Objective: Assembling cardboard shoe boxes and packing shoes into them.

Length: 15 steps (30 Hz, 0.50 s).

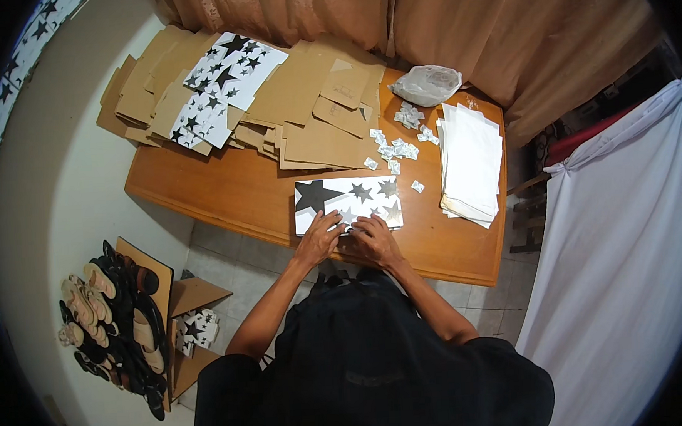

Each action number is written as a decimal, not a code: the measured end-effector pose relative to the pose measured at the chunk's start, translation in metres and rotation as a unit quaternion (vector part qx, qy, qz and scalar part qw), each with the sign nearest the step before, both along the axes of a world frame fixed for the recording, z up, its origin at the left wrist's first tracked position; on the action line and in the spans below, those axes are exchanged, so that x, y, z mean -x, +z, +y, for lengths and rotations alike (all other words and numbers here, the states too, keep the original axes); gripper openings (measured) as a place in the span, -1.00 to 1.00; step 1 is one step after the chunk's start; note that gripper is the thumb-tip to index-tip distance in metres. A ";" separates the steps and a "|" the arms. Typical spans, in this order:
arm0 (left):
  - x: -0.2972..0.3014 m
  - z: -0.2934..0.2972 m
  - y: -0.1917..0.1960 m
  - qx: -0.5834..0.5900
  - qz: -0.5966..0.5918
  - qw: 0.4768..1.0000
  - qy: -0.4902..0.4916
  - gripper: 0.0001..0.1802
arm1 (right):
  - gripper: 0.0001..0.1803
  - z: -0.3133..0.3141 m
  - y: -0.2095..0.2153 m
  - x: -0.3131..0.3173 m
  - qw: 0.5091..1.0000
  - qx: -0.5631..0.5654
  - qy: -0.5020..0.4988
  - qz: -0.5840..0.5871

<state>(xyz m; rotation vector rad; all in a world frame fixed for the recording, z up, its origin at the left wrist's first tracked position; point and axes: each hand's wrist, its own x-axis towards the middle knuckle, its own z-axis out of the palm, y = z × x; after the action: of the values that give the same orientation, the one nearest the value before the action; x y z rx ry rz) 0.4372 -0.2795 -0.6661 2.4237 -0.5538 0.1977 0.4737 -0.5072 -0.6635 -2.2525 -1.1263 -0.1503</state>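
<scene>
Both hands, left hand [318, 239] and right hand [374, 238], press flat with fingers spread on the star-printed box [347, 203]; light, stiff cardboard, probably best gripped by its edges.

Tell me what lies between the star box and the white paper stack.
One small folded white packet on bare wooden table, between star box and paper stack, in the head view.

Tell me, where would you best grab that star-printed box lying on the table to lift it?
Probably by its two short ends, one hand from each side. The star-printed box lies flat and wide on the wooden table, and both ends look free; the left hand and right hand already rest on its near edge.
</scene>
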 end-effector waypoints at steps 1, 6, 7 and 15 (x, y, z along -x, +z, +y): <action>-0.001 0.000 0.000 0.001 -0.001 1.000 0.003 -0.60 | -0.61 -0.002 -0.001 -0.001 1.000 0.001 0.003 -0.001; -0.003 -0.003 -0.002 -0.041 -0.022 0.999 -0.010 -0.65 | -0.63 -0.004 0.002 -0.003 1.000 0.004 -0.005 -0.023; -0.003 -0.003 -0.004 -0.042 -0.024 0.999 -0.010 -0.65 | -0.62 -0.004 0.002 -0.004 1.000 0.011 -0.007 -0.024; -0.004 -0.001 -0.001 -0.017 -0.037 0.999 -0.011 -0.69 | -0.58 0.000 -0.008 -0.001 0.998 -0.005 -0.005 -0.058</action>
<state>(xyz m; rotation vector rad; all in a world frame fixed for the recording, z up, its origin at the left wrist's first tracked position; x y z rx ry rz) 0.4411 -0.2809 -0.6672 2.4505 -0.6230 0.2719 0.4746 -0.5077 -0.6715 -2.2657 -1.1725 -0.2933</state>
